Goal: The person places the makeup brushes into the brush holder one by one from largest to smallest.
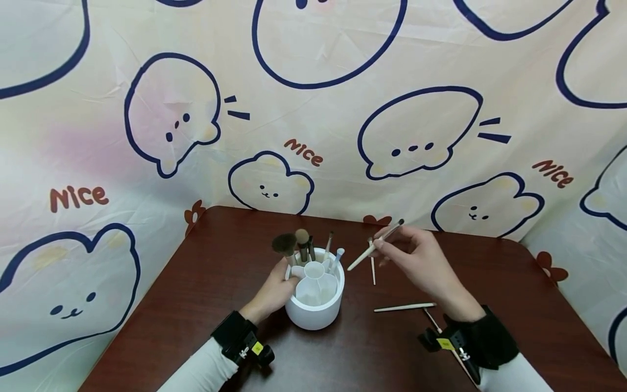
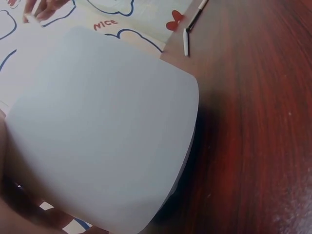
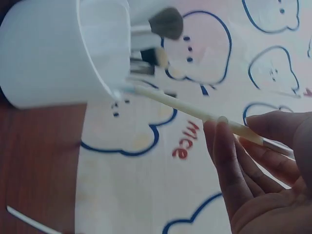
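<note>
The right hand point(image 1: 416, 258) is pinching a makeup brush point(image 1: 362, 258), its handle end pointing down just right of the white brush holder point(image 1: 313, 317), whose left side the left hand point(image 1: 274, 291) is gripping. The person seems to be stowing brushes; the next move is probably calling for lining the handle up with a compartment. 3 loose brushes point(image 1: 404, 307) are lying right on the brown table point(image 1: 196, 305). The cloth backdrop point(image 1: 338, 130) is showing "Nice" 3 times; no brand is showing legibly.
</note>
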Available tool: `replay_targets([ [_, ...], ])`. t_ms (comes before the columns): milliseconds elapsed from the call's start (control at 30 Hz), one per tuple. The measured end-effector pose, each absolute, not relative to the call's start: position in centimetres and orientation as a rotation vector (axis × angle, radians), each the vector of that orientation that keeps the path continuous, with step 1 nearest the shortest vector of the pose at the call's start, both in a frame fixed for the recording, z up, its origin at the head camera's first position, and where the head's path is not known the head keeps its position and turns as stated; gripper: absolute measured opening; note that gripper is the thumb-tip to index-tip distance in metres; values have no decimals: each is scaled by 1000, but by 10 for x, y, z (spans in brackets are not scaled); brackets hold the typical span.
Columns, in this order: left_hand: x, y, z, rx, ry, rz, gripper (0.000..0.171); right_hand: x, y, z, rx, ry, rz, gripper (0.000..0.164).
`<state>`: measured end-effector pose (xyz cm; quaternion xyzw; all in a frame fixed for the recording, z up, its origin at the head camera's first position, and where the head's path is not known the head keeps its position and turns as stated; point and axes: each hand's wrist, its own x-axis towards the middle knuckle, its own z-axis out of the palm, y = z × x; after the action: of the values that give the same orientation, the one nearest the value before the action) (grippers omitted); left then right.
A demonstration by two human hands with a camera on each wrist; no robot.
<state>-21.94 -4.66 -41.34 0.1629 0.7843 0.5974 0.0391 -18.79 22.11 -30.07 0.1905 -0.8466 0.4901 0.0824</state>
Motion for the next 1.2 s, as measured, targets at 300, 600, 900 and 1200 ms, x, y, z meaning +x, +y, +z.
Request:
replay_targets([
  [300, -227, -46, -431, 405, 2390, 1796, 60, -189, 193, -326, 611, -2578, 1454, 12],
  [600, -238, -49, -443, 380, 2409, 1748, 52, -210, 189, -377, 616, -2581, 1299, 7],
  [900, -239, -53, -439, 439, 2365, 1719, 66, -225, 189, -397, 565, -2603, 1315, 10],
  [1200, -241, -52, -441, 445, 2366, 1744, 73, -230, 202, -388, 488, -2634, 1313, 18],
])
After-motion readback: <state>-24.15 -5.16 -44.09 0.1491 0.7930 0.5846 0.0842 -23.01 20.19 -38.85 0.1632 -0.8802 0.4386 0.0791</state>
